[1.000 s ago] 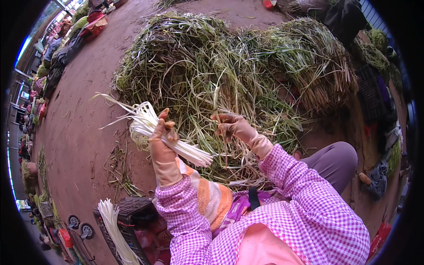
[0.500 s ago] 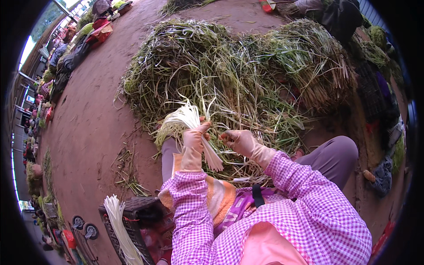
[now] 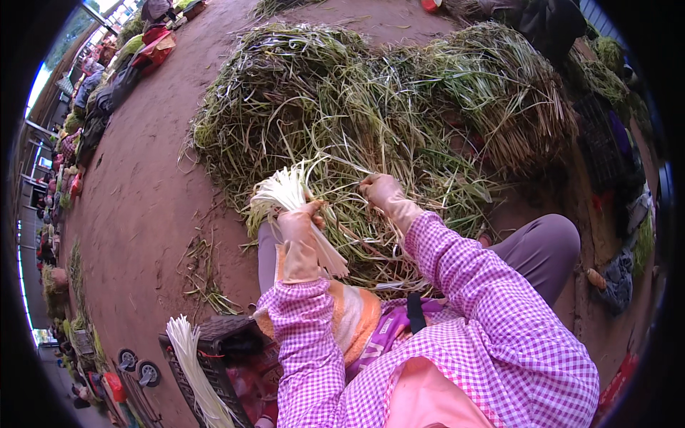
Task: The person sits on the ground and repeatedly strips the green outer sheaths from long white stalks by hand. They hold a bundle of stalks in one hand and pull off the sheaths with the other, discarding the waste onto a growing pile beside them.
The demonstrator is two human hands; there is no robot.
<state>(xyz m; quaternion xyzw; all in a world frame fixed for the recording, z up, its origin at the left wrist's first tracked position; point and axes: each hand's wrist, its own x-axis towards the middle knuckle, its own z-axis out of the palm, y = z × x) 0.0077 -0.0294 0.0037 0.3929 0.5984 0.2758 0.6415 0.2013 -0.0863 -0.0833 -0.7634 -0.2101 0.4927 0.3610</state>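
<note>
My gloved left hand (image 3: 300, 232) grips a bundle of pale white stalks (image 3: 280, 187), whose curled tops fan out above the fist and straight ends hang below. Just to its right, my gloved right hand (image 3: 379, 192) pinches a few long, thin strands (image 3: 346, 162) over a broad heap of tangled green and straw-coloured leaves (image 3: 300, 93). Another bundle of white stalks (image 3: 187, 346) lies along a dark plastic crate (image 3: 220, 332) by my left arm.
Reddish-brown ground (image 3: 128, 207) carries scattered leaves. Two small wheels (image 3: 148, 373) lie at lower left. Piles of produce and bags (image 3: 100, 100) line the left. A dark crate (image 3: 598, 146), bag (image 3: 617, 285) and more greens (image 3: 603, 78) stand at right; my bent knee (image 3: 553, 242) borders the heap.
My left hand and bundle moved rightward, then slightly back toward the left. My right hand dipped, then rose a little, away from the bundle, with strands now stretching from it.
</note>
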